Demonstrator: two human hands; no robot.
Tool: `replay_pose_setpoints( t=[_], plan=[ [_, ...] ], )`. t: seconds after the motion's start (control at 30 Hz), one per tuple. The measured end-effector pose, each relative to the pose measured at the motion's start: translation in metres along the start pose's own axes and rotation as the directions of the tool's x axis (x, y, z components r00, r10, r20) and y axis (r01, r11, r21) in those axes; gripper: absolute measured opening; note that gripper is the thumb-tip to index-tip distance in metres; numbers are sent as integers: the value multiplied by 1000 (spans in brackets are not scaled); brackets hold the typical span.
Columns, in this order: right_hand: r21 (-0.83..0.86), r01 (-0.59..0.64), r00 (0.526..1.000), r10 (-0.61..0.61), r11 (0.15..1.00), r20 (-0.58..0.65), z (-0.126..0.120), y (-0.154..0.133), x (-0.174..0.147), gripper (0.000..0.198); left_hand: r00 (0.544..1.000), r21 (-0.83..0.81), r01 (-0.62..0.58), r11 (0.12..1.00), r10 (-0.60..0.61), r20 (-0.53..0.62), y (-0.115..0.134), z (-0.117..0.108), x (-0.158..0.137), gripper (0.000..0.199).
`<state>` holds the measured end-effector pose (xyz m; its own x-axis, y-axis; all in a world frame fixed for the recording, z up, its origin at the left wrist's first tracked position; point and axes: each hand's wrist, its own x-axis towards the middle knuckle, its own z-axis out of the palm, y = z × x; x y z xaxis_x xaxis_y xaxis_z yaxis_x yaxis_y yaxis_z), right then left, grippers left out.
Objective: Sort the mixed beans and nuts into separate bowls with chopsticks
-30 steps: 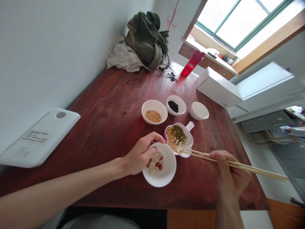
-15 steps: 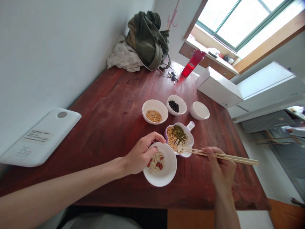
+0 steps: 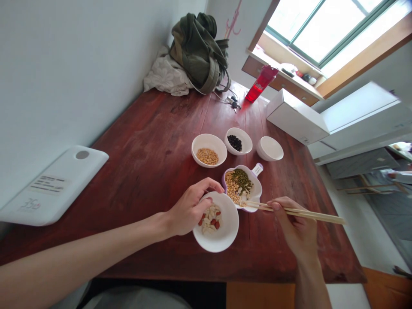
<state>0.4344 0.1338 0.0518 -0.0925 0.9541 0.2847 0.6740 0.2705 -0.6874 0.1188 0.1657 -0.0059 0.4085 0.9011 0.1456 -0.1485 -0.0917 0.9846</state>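
My left hand (image 3: 193, 208) grips the rim of a white bowl (image 3: 227, 236), thumb inside and fingers along the far edge. Pale seeds and a few red pieces (image 3: 214, 222) lie in that bowl. In my right hand (image 3: 294, 223) is a pair of chopsticks (image 3: 309, 214), held level. Their tips reach into a purple-rimmed, flower-shaped dish (image 3: 257, 189) with a short handle. Yellow beans (image 3: 232, 186), green beans (image 3: 241, 177) and some pale seeds share the dish. Whether the tips pinch a seed is too small to tell.
Behind the dish stand a bowl of yellow beans (image 3: 209, 141), a bowl of black beans (image 3: 246, 143) and a plain white bowl (image 3: 271, 149). Further back are a green bag (image 3: 199, 51), keys (image 3: 234, 103), a red bottle (image 3: 261, 83) and a white box (image 3: 296, 116). A white scale (image 3: 58, 184) lies left.
My right hand has shifted slightly left, and the chopstick tips have moved a little right and lower in the dish. My left hand and its bowl stay put.
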Motion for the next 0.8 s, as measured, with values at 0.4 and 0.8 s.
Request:
replay_pose_setpoints(
  t=[0.4,0.8],
  plan=[
    [-82,252,964,-243,964,108,-1,-13,8,12,1000,1,2,1000,-2,-5,-2,0,0,22],
    [-37,187,982,-185,982,43,3,1,9,16,1000,-2,8,1000,-8,1,-1,1,0,22]
  ],
)
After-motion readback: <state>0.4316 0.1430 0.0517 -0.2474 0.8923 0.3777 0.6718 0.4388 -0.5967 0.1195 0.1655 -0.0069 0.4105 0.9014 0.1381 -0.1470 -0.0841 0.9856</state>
